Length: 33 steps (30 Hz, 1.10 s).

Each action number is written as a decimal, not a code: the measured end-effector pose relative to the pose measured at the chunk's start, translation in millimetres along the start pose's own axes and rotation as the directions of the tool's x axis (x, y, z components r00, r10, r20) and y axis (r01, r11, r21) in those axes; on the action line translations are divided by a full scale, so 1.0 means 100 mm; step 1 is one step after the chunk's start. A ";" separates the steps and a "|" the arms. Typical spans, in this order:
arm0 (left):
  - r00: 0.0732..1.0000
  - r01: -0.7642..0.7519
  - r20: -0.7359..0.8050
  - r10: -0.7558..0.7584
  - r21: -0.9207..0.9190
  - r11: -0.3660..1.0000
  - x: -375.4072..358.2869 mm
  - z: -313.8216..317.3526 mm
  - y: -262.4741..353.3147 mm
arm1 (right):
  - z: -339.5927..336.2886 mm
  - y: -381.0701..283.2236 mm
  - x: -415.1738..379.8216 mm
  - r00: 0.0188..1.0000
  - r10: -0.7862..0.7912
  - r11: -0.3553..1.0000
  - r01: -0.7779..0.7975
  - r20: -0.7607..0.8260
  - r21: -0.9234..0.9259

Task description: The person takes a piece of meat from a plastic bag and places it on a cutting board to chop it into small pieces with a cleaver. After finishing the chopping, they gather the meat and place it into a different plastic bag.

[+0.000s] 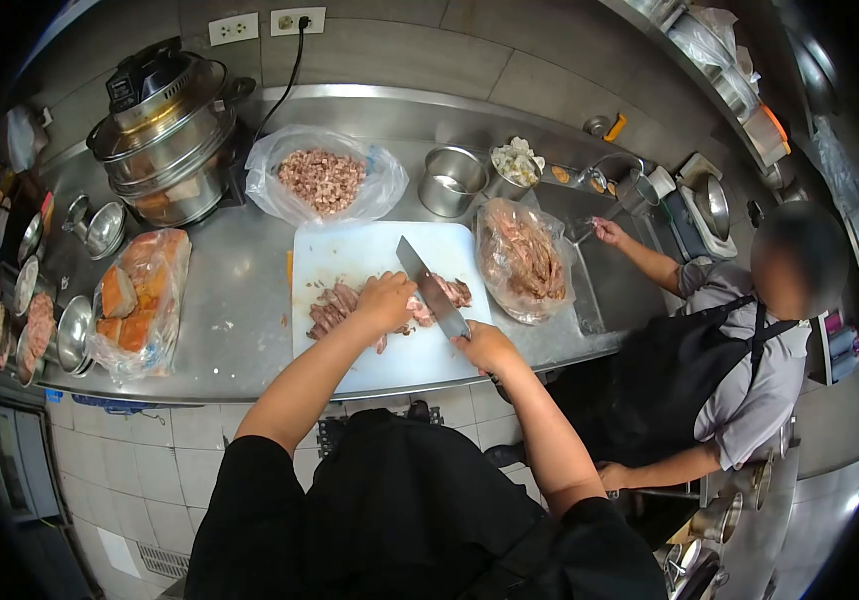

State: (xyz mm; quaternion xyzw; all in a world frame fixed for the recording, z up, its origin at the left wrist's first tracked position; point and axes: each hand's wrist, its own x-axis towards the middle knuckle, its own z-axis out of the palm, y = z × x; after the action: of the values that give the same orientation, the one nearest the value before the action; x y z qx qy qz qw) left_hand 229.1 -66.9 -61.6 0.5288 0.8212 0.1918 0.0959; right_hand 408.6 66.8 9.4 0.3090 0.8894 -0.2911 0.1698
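Note:
A white cutting board (354, 245) lies on the steel counter with strips of meat (332, 310) on it. My left hand (386, 300) is closed over the meat, its curled fingers holding it against the board. In my right hand (487, 348) is the handle of a large kitchen knife (431, 285). The blade points away and to the left, between my left hand and more meat pieces (457, 290) on the right. Some of the meat is hidden under my left hand and the blade.
Behind the board sits a plastic bag of diced meat (321, 180), beside a steel pot (452, 182). A bag of meat strips (521, 262) rests right of the board. On the left lies bagged orange-brown food (144, 300). A co-worker (699, 370) stands at the sink (614, 285).

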 end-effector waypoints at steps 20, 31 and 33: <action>0.988 -0.029 -0.150 0.022 -0.040 0.999 -0.04 0.19 -0.12 | 0.01 -0.17 0.63 0.972 -0.229 0.965 0.234 0.057 -0.115; 0.977 -0.056 -0.213 0.025 -0.140 0.989 -0.09 0.20 -0.15 | -0.07 -0.27 0.53 0.973 -0.198 0.975 0.208 0.116 -0.078; 0.971 -0.078 -0.236 0.049 -0.117 0.990 -0.07 0.16 -0.15 | -0.35 -0.42 0.42 0.966 -0.189 0.975 0.206 0.176 -0.082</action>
State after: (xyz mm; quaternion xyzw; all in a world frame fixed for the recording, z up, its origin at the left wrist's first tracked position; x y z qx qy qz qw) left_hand 225.4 -75.2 -82.9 0.5217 0.7958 0.3064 0.0258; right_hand 345.4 80.8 33.0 0.1843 0.9117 -0.2870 0.2291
